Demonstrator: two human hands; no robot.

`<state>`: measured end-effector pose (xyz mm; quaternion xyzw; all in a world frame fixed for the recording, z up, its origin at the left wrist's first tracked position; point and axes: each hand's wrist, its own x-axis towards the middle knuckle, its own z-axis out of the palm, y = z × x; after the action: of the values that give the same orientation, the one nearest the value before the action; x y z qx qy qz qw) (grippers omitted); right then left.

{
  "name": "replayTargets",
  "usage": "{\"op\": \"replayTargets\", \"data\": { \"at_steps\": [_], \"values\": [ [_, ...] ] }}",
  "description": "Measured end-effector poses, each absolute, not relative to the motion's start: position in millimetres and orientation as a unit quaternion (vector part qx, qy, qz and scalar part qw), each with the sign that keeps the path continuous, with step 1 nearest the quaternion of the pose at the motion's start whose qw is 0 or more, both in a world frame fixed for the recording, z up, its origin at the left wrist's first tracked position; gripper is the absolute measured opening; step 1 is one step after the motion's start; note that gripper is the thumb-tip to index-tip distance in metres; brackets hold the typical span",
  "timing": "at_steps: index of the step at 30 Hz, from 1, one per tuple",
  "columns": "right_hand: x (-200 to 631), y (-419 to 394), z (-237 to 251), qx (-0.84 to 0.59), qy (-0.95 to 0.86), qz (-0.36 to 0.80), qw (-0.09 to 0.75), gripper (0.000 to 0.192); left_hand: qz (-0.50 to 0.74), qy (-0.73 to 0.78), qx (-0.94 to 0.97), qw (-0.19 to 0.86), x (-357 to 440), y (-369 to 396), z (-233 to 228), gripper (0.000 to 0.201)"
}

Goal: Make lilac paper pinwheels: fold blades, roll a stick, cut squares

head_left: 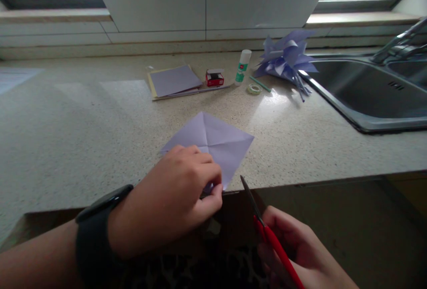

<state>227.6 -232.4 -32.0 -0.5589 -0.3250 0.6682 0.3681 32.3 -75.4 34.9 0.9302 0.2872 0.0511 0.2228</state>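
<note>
A lilac square of paper [223, 142] with crossing creases lies on the counter near its front edge, one corner pointing away from me. My left hand [180, 186] rests over its near left part and pinches the near corner between thumb and fingers. That part of the sheet is hidden under the hand. Lower right, past the counter's edge, my right hand [293, 244] grips red-handled scissors [276, 249]. Their blades look closed and point up and away, just right of the paper and apart from it.
Behind the paper are a stack of lilac and yellow sheets [173, 81], a small red box [214, 78], a glue stick [243, 67], a tape roll [254, 89] and a green stick [260, 84]. Lilac paper pinwheels [287, 57] lie beside the steel sink [363, 124] at right.
</note>
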Motion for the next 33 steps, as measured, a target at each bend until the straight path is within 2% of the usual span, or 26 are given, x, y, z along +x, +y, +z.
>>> {"op": "replayTargets", "data": {
  "at_steps": [5,11,19,33],
  "values": [
    [231.5,-233.5,-36.3,-0.556,-0.362,0.657,0.357,0.038,0.033,0.303,0.898,0.317,28.4,-67.8,38.7,0.017],
    [229.8,-233.0,-35.8,-0.559,-0.371,0.659,0.340,0.042,0.017,0.329,0.879,0.346,25.6,-61.1,37.5,0.020],
    [229.7,-228.8,-28.1,-0.551,-0.397,0.661,0.318,0.043,-0.073,0.343,0.853,0.387,19.5,-51.2,60.8,0.018],
    [228.7,-230.7,-31.9,-0.537,-0.336,0.704,0.321,0.034,0.009,0.342,0.844,0.413,26.9,-49.1,35.2,0.020]
  ]
}}
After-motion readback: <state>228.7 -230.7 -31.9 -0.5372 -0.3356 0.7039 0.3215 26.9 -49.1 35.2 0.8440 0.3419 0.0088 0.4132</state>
